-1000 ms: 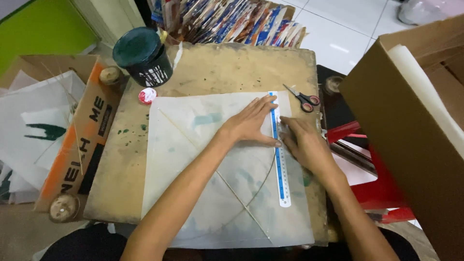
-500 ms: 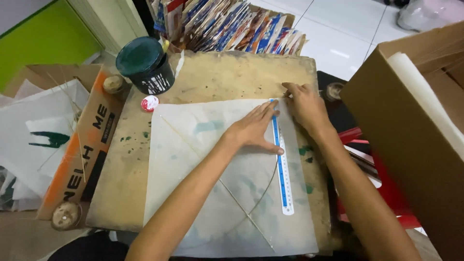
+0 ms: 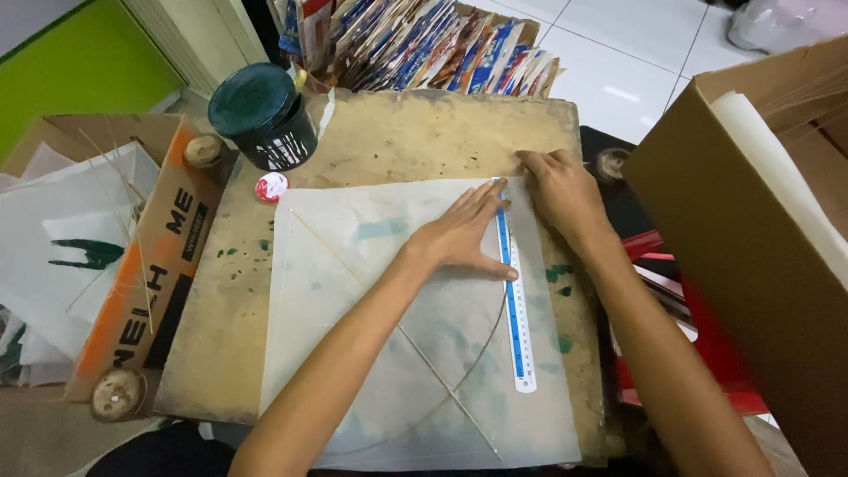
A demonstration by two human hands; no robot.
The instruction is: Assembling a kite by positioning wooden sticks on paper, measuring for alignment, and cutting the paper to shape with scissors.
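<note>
the ruler [image 3: 514, 305], white with a blue strip, lies lengthwise along the right side of the thin white paper sheet [image 3: 380, 353] on the worn wooden board [image 3: 415, 141] in front of you. nearest you, two thin sticks [image 3: 424, 358] cross under the sheet, one straight and slanting, one bowed in a curve that meets the ruler's inner edge. further up, your left hand [image 3: 464, 238] lies flat and open on the paper, fingers spread, with the fingertips pressing against the ruler's left edge about midway up; it grips nothing, only pins the sheet and ruler down, just as it did half a second ago. your right hand [image 3: 558, 190] rests at the ruler's far tip, near the sheet's top right corner, fingers curled loosely onto the board; whether it pinches anything there i cannot tell. a second ago that hand sat lower, beside the middle of the ruler, and small scissors lay on the board where it now rests; they are no longer in sight. green paint blots [image 3: 558, 278] mark the board just right of the ruler. beyond the sheet's top left corner sits a small red and white cap [image 3: 270, 187], and behind it a dark green paint tin [image 3: 261, 115]. at the far edge stands a row of coloured folded papers [image 3: 424, 44]. a tall cardboard box [image 3: 751, 238] stands to your right.
</note>
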